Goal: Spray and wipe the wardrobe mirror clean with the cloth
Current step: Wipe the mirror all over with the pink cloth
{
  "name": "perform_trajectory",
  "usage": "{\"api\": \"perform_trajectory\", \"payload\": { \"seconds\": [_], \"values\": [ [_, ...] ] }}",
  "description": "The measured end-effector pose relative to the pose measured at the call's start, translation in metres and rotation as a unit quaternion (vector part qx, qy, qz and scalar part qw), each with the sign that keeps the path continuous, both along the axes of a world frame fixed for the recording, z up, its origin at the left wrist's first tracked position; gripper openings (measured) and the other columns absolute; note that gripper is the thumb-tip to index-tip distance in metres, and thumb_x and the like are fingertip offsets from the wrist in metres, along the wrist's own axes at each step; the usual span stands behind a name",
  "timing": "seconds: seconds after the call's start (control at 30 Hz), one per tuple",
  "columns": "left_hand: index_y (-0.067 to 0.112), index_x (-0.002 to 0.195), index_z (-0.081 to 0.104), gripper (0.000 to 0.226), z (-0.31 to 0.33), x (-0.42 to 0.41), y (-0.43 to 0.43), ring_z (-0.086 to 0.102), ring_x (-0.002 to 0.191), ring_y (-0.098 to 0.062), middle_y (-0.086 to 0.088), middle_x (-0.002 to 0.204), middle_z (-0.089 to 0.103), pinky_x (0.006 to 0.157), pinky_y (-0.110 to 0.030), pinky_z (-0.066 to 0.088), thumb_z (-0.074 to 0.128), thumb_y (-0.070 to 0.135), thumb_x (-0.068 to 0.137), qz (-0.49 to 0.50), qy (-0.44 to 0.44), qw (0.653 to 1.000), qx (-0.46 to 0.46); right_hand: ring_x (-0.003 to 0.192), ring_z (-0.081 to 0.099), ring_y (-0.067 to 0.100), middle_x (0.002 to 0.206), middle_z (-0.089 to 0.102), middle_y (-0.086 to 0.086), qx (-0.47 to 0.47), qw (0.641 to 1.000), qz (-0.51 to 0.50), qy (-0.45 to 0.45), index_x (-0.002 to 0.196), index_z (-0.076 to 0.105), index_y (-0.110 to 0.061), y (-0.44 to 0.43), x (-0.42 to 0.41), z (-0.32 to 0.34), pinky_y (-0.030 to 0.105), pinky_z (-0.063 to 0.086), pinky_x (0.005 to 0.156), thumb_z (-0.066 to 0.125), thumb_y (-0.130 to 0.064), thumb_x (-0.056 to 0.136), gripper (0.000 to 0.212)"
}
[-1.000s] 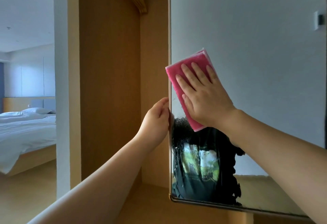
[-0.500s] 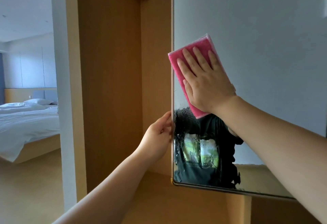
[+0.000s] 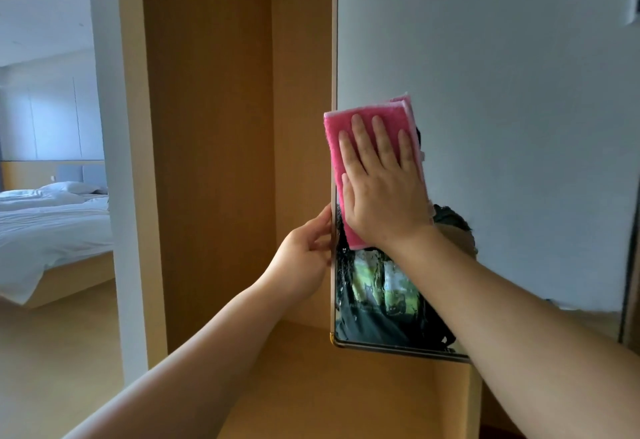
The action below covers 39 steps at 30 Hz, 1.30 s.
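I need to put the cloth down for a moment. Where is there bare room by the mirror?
The wooden shelf below the mirror, right of the wardrobe side panel, is bare. The mirror's left edge is crowded: the left hand grips it and the right hand presses the cloth there.

No readable text anywhere.
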State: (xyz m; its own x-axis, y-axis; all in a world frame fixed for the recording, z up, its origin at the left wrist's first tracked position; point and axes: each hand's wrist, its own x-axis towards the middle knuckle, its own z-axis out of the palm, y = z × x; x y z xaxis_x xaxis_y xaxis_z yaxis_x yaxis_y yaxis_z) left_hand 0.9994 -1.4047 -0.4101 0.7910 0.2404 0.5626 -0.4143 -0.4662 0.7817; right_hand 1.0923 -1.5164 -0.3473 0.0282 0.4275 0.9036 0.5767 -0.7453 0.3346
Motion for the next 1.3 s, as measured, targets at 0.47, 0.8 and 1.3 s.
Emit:
{"api": "perform_trajectory", "payload": {
  "seconds": [0.47, 0.8, 1.3],
  "values": [
    [0.036, 0.136, 0.045, 0.078, 0.003, -0.009, 0.000, 0.061, 0.117, -0.017, 0.002, 0.124, 0.064, 0.100, -0.047, 0.048, 0.042, -0.016, 0.079, -0.040, -0.002, 0.999, 0.002, 0.148, 0.010, 0.036, 0.159, 0.018, 0.014, 0.008, 0.999, -0.030, 0.017, 0.153, 0.022, -0.012, 0.006, 0.002, -0.096, 0.053, 0.008, 0.120, 0.031, -0.045, 0.100, 0.063],
    [0.047, 0.132, 0.037, 0.080, 0.002, -0.011, -0.007, 0.060, 0.112, -0.003, 0.017, 0.116, 0.063, 0.089, -0.024, 0.053, 0.046, -0.018, 0.085, -0.023, -0.001, 0.998, 0.058, 0.149, 0.002, 0.033, 0.161, 0.010, 0.011, -0.052, 0.998, -0.010, 0.022, 0.155, 0.014, -0.015, -0.019, 0.005, -0.085, 0.051, 0.006, 0.120, 0.011, -0.042, 0.102, 0.059],
    [0.050, 0.143, 0.013, 0.082, -0.006, -0.011, -0.007, 0.058, 0.109, -0.021, -0.004, 0.118, 0.058, 0.096, -0.035, 0.049, 0.038, 0.008, 0.077, 0.057, 0.033, 0.984, 0.165, 0.145, 0.022, 0.037, 0.157, 0.028, 0.015, 0.019, 1.000, -0.024, 0.004, 0.150, 0.032, -0.014, -0.059, 0.023, 0.011, 0.056, 0.012, 0.118, 0.033, -0.034, 0.097, 0.056]
  ]
}}
